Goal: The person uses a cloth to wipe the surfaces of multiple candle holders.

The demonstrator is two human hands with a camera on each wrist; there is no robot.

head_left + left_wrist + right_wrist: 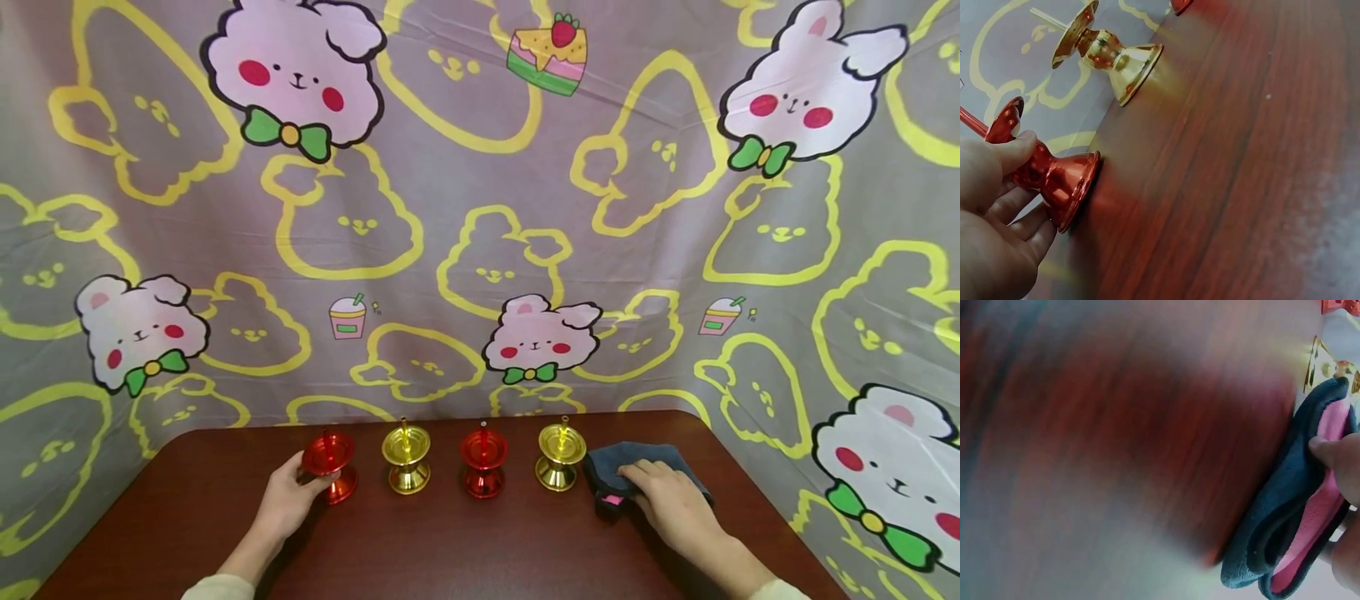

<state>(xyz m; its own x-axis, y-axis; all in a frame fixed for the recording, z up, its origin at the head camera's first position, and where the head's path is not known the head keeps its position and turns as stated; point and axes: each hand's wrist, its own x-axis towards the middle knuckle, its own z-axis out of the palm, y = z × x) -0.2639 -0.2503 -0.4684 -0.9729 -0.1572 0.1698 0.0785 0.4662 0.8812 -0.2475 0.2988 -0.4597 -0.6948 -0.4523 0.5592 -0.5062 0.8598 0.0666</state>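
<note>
At the far left of the row, my left hand [287, 502] grips a shiny red candle holder [344, 487] round its narrow middle. In the left wrist view, the thumb lies just under the holder's dish and the fingers come round from behind, with the flared base [1072, 184] low over the table. My right hand [672, 506] holds a folded cloth [637, 455] at the right end of the row. The cloth is blue-grey outside with a pink inner side [1317, 519]; my thumb presses on the pink side in the right wrist view.
A gold candle holder [409, 477], another red one [483, 479] and a second gold one [557, 472] stand upright in a row between my hands. They stand near the back of the dark wooden table [450, 550]. A patterned curtain [420, 292] hangs behind and beside it.
</note>
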